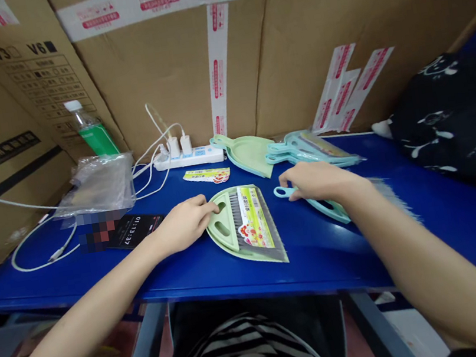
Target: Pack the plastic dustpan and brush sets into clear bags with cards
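Note:
My left hand (188, 223) is closed at the left edge of a light-green dustpan (227, 248) that lies on the table. A light-green brush (220, 229) with grey bristles lies in the pan, and a yellow and white printed card (257, 232) covers part of the bristles. To the right, my right hand (314, 182) has its fingers curled on the handle of a light-blue brush (330, 210). The ring at the handle's end sticks out left of the fingers. My forearm hides the middle of this brush; pale bristles show beyond it.
Behind are another green dustpan (249, 154), bagged blue dustpan sets (305, 147), a loose printed card (207, 176) and a power strip (199, 157) with white cables. A phone (133, 230), plastic bags (98, 184) and a bottle (96, 134) stand left; a black patterned bag (448, 117) lies right.

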Demonstrator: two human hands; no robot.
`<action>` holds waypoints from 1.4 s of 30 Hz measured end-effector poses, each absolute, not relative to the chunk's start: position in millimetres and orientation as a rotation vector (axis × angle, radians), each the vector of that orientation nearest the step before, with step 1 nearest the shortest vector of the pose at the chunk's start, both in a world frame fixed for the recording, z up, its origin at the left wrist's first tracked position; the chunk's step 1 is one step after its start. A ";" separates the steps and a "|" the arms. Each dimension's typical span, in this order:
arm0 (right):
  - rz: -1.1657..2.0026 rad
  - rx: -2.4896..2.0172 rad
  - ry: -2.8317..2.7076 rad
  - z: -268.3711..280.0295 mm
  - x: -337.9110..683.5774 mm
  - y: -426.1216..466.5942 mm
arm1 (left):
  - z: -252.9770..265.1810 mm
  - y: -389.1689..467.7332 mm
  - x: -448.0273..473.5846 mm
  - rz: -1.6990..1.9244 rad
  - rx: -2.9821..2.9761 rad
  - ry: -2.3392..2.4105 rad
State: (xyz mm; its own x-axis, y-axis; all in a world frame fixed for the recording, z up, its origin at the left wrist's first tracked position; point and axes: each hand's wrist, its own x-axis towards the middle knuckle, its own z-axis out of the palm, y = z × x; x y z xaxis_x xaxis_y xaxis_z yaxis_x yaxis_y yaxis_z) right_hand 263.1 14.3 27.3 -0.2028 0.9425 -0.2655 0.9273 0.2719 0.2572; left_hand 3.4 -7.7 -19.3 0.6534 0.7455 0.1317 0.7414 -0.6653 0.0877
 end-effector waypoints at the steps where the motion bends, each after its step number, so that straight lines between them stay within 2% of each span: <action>1: 0.065 1.711 2.181 26.7 265.2 16.0 | -19.7 -7.5 3.6 0.244 2.836 1.283; 12: 0.172 1.648 2.417 11.8 275.0 26.1 | -22.4 -8.4 5.6 0.306 2.829 1.272; 16: -0.142 1.348 2.777 7.3 258.7 14.6 | -17.9 -12.3 6.9 0.281 2.844 1.262; 19: -0.375 1.234 2.794 3.4 250.3 6.7 | -15.1 -15.0 6.7 0.271 2.842 1.229; 22: -0.432 1.203 2.759 1.8 248.1 3.5 | -13.1 -16.1 5.4 0.292 2.834 1.169; 34: -0.460 1.256 2.720 3.7 254.9 2.5 | -11.2 -12.0 3.3 0.264 2.777 1.014; 42: -0.108 1.405 2.790 -2.4 253.8 20.3 | -15.0 -12.4 6.5 0.269 2.814 1.033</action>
State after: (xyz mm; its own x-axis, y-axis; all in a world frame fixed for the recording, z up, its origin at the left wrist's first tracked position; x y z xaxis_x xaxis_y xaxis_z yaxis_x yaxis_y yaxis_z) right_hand 253.8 20.3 -2.4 -0.5959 0.8018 -0.0456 0.8029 0.5936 -0.0544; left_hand 6.5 -12.4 -15.0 0.7493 0.6510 0.1215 0.6275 -0.7565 0.1841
